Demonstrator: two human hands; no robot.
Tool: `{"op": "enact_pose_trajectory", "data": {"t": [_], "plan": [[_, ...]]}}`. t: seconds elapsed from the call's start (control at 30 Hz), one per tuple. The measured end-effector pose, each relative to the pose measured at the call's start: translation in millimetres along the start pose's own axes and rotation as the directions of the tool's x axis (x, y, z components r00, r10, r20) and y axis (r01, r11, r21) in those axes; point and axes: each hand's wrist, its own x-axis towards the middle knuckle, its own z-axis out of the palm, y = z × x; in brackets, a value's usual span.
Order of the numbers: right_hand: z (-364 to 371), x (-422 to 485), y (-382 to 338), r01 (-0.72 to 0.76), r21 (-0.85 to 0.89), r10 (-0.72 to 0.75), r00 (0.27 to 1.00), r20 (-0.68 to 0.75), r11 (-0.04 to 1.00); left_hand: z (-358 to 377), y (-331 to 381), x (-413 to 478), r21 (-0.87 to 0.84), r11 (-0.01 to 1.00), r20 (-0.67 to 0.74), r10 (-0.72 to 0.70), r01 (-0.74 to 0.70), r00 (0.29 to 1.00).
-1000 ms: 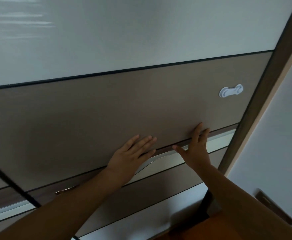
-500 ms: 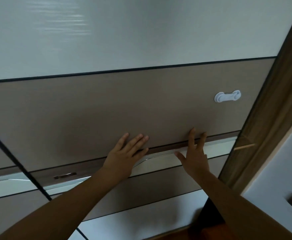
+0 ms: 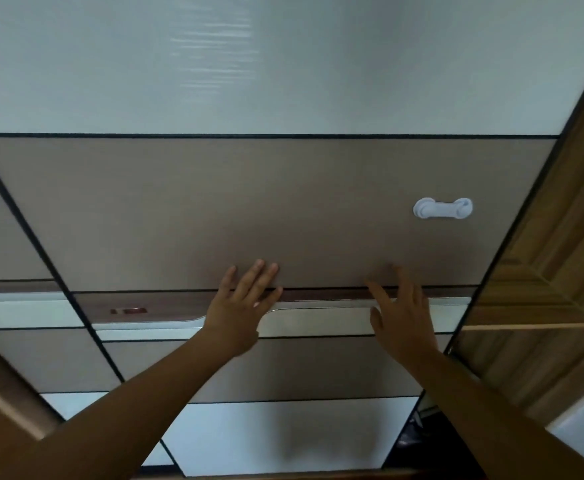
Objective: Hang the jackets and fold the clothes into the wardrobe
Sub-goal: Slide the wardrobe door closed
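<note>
Squarely ahead and within reach of both arms: wardrobe sliding door [image 3: 301, 368], filling nearly the whole view. Pressed against it with left hand [image 3: 238, 313], palm flat, fingers straight and spread, tips over the seam between the broad taupe panel [image 3: 214, 209] and the recessed handle strip [image 3: 318, 318]. Same with right hand [image 3: 404, 320] just beside it, nearer the door's right edge, fingers straight and fanned, slightly blurred. Nothing gripped in either. Probably laid flat like this to shove the door sideways by friction rather than hook the recess, with two palms for an even push along the track. Direction of travel not readable here.

Look of the door, top to bottom: glossy white panel [image 3: 283, 64] with a streak of reflected light, matt taupe, thin wood-toned band over the silver-white handle strip, taupe again, white again, with thin black lines between. White child-safety latch [image 3: 442, 208] stuck near the taupe panel's right edge, both ends seemingly on this one panel, so likely not holding anything. Small red label [image 3: 129, 310] on the wood-toned band. Neighbouring door [image 3: 6, 220] with similar banding at far left. At right, wood-grain side panel [image 3: 543, 278] with a pale shelf edge [image 3: 525, 325] — possibly the open interior, cannot say. No jackets or folded clothes in sight.
</note>
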Motion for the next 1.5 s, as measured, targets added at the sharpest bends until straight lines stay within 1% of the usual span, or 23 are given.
{"op": "enact_pose_trajectory", "data": {"t": [0.1,0.3,0.4,0.57,0.93,1.23,1.4,1.5], "plan": [[2,10,-23,0.045,0.08,-0.045,0.999,-0.007,0.996,12,-21,-17,-0.035,0.998,0.046,-0.045,0.047,0.998],[-9,38,-67,0.066,0.281,-0.087,0.994,0.065,0.958,33,-56,-45,-0.055,0.986,0.124,-0.15,0.158,0.981],[-14,51,-89,0.07,0.339,-0.116,0.986,0.118,0.938,40,-72,-58,-0.053,0.978,0.15,-0.19,0.2,0.97],[-12,60,-129,0.079,0.335,-0.151,0.969,0.194,0.939,56,-98,-76,-0.063,0.963,0.174,-0.247,0.261,0.953],[-9,70,-184,0.146,0.366,-0.25,0.934,0.255,0.919,74,-135,-96,-0.05,0.932,0.245,-0.337,0.359,0.909],[-12,70,-204,0.166,0.396,-0.297,0.908,0.294,0.903,75,-147,-105,-0.177,0.888,0.287,-0.367,0.425,0.885],[-15,71,-212,0.189,0.388,-0.328,0.884,0.332,0.902,60,-144,-108,-0.266,0.849,0.228,-0.405,0.457,0.885],[-16,73,-215,0.243,0.369,-0.377,0.855,0.355,0.897,51,-136,-117,-0.356,0.81,0.207,-0.418,0.466,0.885]]}}
